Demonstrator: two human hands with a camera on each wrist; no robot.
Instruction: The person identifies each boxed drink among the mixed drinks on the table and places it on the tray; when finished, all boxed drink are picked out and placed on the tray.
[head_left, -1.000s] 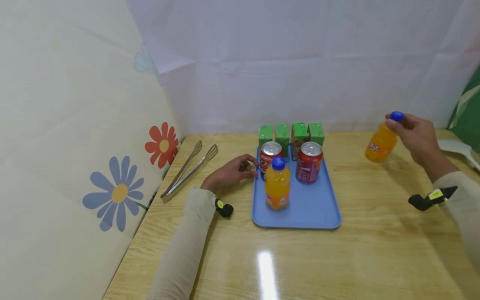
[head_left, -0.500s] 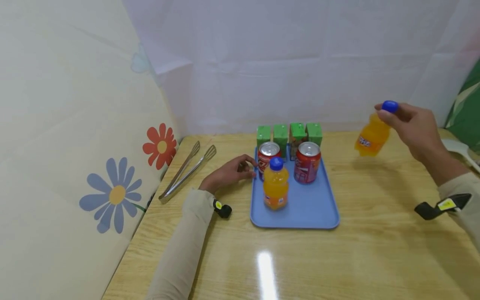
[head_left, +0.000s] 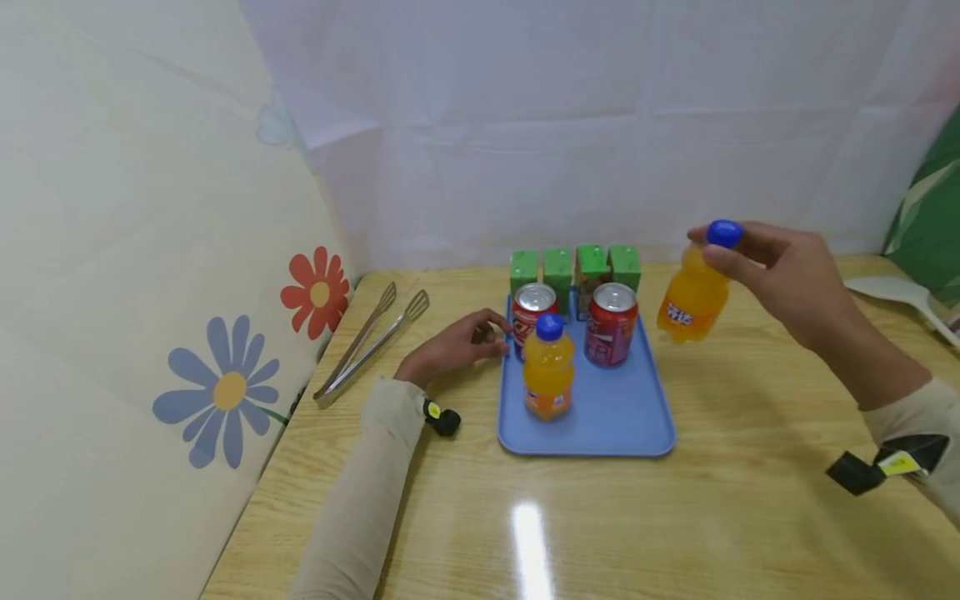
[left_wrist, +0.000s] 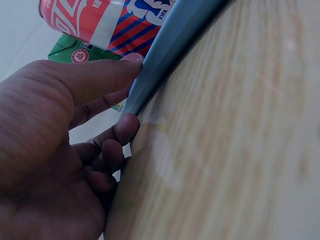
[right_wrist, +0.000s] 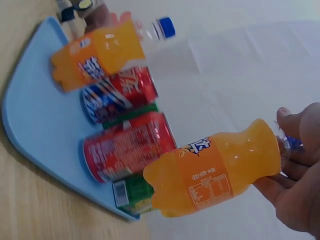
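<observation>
My right hand [head_left: 783, 279] pinches an orange soda bottle [head_left: 693, 300] by the neck, just below its blue cap. The bottle hangs tilted above the table, right of the blue tray [head_left: 607, 429]. My left hand [head_left: 453, 348] holds the tray's left rim between thumb and curled fingers. On the tray, a second orange soda bottle [head_left: 549, 379] stands upright at the front left. Behind it are two red soda cans, the left can [head_left: 534, 307] partly hidden by the bottle and the right can [head_left: 611, 333] in plain sight. Several green drink cartons [head_left: 557, 271] line the tray's back.
Metal tongs [head_left: 375, 346] lie on the wooden table [head_left: 420, 508], left of my left hand. A pale spatula-like utensil [head_left: 892, 290] lies at the far right. A white cloth [head_left: 510, 142] hangs behind the table, and a flower-patterned sheet [head_left: 112, 250] borders its left side.
My right hand has lifted the orange soda bottle off the table and carried it left, closer to the tray. My left hand has stayed at the tray's rim.
</observation>
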